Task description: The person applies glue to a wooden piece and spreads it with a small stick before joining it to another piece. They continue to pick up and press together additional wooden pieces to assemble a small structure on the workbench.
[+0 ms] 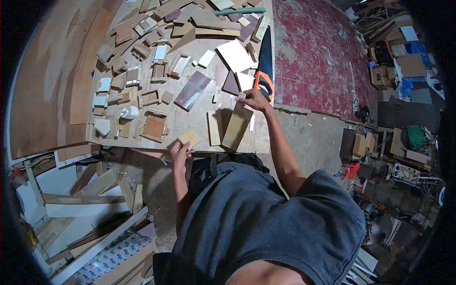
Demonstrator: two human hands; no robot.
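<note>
Near the front edge of the worktable, my left hand pinches a small pale wooden block between thumb and fingers. My right hand is closed at the far end of a longer greenish-brown wooden board, its fingertips right at the board's top edge. That board casts a shadow on a pale wood strip beside it. Just beyond my right hand lies a handsaw with an orange and black handle. Small wood offcuts sit left of the board.
Several little wooden boxes and wood scraps cover the left and back of the worktable. A dark panel and a white square piece lie mid-table. Timber offcuts are piled on the floor at left; a red floor stretches right.
</note>
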